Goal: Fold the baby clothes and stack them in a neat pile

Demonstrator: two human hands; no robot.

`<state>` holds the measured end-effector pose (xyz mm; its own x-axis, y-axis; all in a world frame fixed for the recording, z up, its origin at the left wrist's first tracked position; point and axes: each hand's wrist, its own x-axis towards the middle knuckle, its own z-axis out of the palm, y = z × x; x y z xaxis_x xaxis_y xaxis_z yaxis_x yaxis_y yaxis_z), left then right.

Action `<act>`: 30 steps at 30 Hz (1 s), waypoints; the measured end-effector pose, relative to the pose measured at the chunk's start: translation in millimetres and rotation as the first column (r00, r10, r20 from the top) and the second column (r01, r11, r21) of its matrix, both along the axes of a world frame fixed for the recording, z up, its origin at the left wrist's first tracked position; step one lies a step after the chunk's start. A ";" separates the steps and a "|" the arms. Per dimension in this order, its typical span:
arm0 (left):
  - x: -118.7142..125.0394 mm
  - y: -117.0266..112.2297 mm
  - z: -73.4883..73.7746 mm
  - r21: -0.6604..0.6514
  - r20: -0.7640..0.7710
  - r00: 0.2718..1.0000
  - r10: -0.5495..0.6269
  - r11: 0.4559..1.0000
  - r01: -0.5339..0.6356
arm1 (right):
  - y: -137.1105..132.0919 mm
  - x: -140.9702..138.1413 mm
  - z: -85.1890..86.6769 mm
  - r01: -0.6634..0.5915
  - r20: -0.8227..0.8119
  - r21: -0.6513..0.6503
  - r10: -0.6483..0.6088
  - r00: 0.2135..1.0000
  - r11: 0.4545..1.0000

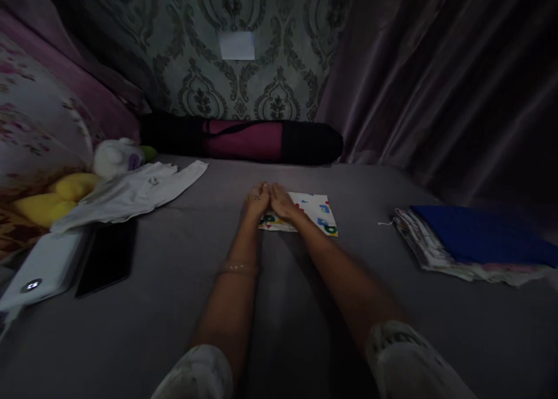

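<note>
Both my arms reach forward over a grey bed sheet [183,306]. My left hand [257,200] and my right hand [281,201] lie side by side, fingers stretched flat, pressing on the left part of a small folded white cloth [316,212] printed with coloured letters. The hands touch each other at the fingers. The cloth's left edge is hidden under them.
A stack of folded cloths topped by a blue one [475,236] lies right. A white garment [135,193], yellow and white soft toys [65,193], a black phone [107,256] and a white device [41,268] lie left. A pink-black roll bag [244,139] rests against the wall.
</note>
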<state>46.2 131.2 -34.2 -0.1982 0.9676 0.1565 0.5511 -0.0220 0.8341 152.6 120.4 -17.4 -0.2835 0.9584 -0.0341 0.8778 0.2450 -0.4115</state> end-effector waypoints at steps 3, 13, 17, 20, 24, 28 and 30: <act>15.8 -5.7 1.7 -0.024 -0.125 0.990 -0.063 0.998 0.060 | -5.1 30.2 8.9 0.073 -0.006 0.043 -0.073 0.997 0.996; 48.3 -32.0 -5.7 -0.130 -0.594 0.756 -0.277 0.960 0.249 | -26.0 68.9 -10.6 0.027 0.231 0.097 -0.049 0.972 0.995; 48.0 -31.2 -8.2 -0.207 -0.644 0.705 -0.297 0.955 0.213 | -24.7 67.3 -19.0 0.030 0.234 0.115 -0.057 0.971 0.993; 48.4 -30.4 -7.4 -0.228 -0.656 0.690 -0.306 0.952 0.206 | -25.0 67.0 -20.0 0.031 0.229 0.116 -0.057 0.972 0.993; 49.3 -31.6 -4.8 -0.224 -0.665 0.682 -0.303 0.953 0.204 | -25.7 67.6 -16.1 0.034 0.184 0.092 -0.051 0.982 0.995; 50.5 -34.3 0.3 -0.153 -0.688 0.683 -0.246 0.969 0.194 | -23.5 74.7 -7.8 0.085 0.085 0.036 -0.088 0.992 0.996; 50.8 -35.0 2.3 -0.094 -0.703 0.684 -0.195 0.979 0.182 | -21.8 81.1 -6.0 0.138 0.067 0.048 -0.141 0.988 0.989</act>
